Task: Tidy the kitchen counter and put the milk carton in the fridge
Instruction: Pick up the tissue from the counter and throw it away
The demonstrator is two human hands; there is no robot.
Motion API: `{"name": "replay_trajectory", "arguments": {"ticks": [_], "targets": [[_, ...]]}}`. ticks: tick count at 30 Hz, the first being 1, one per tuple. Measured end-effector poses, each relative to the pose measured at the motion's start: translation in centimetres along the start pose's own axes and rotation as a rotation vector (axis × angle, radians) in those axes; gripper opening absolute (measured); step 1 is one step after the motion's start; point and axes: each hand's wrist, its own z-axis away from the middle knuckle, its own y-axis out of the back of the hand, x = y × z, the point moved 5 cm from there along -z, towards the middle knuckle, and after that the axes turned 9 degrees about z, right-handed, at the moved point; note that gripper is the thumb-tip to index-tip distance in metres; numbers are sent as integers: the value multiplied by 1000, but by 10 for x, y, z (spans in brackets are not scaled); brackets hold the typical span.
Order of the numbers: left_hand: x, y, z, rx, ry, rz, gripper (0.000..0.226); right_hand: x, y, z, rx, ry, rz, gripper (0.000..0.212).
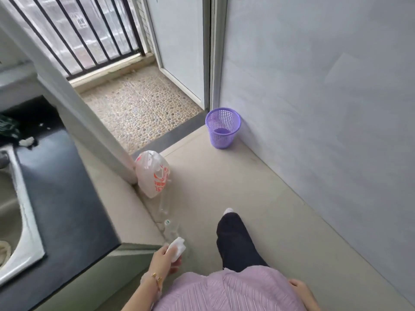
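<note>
My left hand [165,260] is low in the view beside the counter's corner, closed around a crumpled white tissue [177,248]. My right hand [298,288] hangs at the lower right next to my lilac top, with nothing visible in it; its fingers are partly hidden. The dark kitchen counter [60,198] runs along the left, with a metal sink [20,221] set in it and small white scraps [27,141] lying near its far end. No milk carton or fridge is in view.
A purple perforated waste basket [222,127] stands on the floor against the grey wall ahead. A white plastic bag with red print [153,173] and clear empty bottles [167,223] sit at the counter's base. A pebbled balcony floor [139,106] with railing lies beyond an open door.
</note>
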Motion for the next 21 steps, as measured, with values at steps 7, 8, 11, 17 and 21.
{"name": "replay_trajectory", "arguments": {"ticks": [7,8,11,17,21], "targets": [[117,-72,-70,47,29,62,26,-209,81,-95,-15,146,40,22],[133,-80,-81,49,12,47,31,-242,93,-103,-7,193,45,22],[176,-100,-111,67,3,27,39,-327,122,-119,5,326,19,23],[252,-132,-180,81,34,23,38,-406,144,-172,2,287,-11,25],[327,-165,-239,47,34,10,34,-423,153,-214,-2,165,-13,24]]}}
